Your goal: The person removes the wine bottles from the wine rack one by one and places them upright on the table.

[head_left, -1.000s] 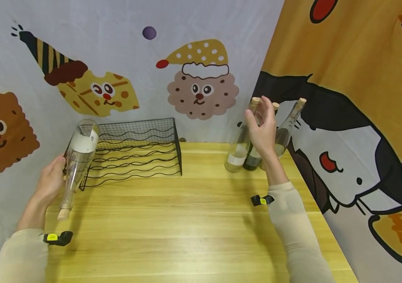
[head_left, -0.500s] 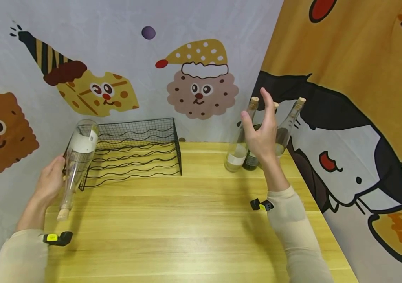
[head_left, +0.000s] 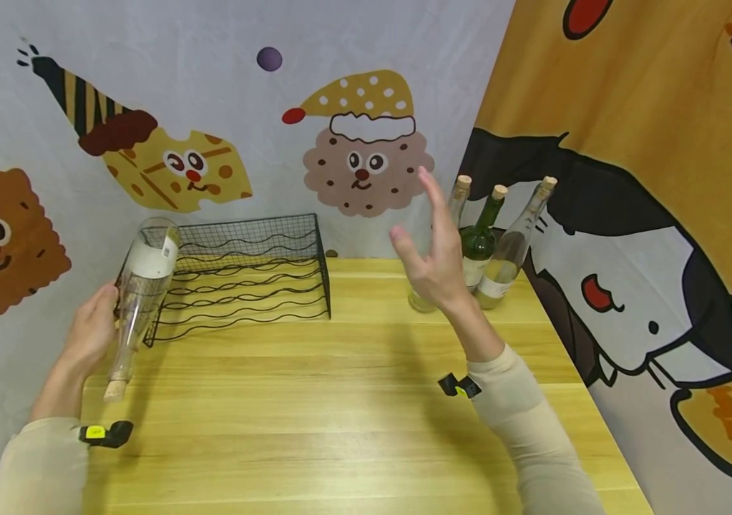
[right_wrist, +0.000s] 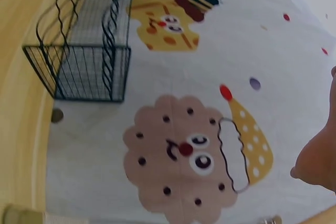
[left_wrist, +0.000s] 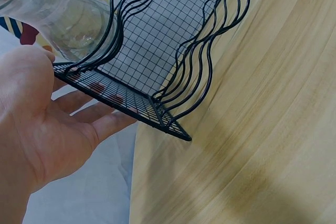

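A clear corked bottle (head_left: 149, 272) with a white label lies on the left end of the black wire rack (head_left: 243, 279), its neck pointing toward me. My left hand (head_left: 91, 329) is at the rack's left side, close beside the bottle. In the left wrist view its straight fingers (left_wrist: 107, 124) lie along the mesh side panel (left_wrist: 131, 103). The bottle's glass (left_wrist: 79, 30) rests on the wavy upper wires. My right hand (head_left: 433, 261) is raised in front of the standing bottles, fingers and thumb spread and nothing held. It partly hides a clear corked bottle (head_left: 460, 197).
Behind the right hand stand a green corked bottle (head_left: 479, 243) and another clear one (head_left: 510, 265), close together near the table's right edge. A printed cloth (head_left: 366, 43) hangs behind the wooden table (head_left: 314, 422).
My right hand has moved left from the standing bottles and its fingers have spread wider, so the green bottle shows more. The left hand and the bottle on the rack have stayed put.
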Demonstrator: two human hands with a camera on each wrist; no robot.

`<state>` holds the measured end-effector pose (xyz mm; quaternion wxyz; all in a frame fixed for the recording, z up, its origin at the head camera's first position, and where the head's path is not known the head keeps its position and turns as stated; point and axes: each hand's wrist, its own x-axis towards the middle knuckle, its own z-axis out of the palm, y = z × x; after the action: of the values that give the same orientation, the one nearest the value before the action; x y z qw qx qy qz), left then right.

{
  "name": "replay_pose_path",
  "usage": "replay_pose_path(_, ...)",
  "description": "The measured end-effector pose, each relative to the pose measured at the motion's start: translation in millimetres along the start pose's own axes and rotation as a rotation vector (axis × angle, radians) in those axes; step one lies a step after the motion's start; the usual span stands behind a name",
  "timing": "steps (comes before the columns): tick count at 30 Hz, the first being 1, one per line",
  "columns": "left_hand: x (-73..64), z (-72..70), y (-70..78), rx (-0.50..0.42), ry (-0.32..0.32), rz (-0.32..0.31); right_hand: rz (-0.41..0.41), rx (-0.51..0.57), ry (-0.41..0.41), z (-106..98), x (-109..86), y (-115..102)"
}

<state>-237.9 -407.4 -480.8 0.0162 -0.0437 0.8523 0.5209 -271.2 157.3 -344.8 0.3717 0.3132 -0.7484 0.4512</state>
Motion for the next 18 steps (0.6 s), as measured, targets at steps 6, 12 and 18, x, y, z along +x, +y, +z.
replay_pose_path(6, -0.5, -0.6, -0.3, -0.003, -0.003, -0.004, 0.037, 0.041, -0.141, 27.2, -8.9, -6.3)
replay_pose_path(12, 0.1, -0.5, -1.5, 0.002, -0.001, 0.001, 0.168, 0.104, -0.266, 50.7, -18.1, -2.7)
replay_pose_path(18, 0.3, -0.4, -0.1, 0.006, 0.001, 0.000, 0.313, 0.136, -0.368, 67.7, -26.3, 6.5)
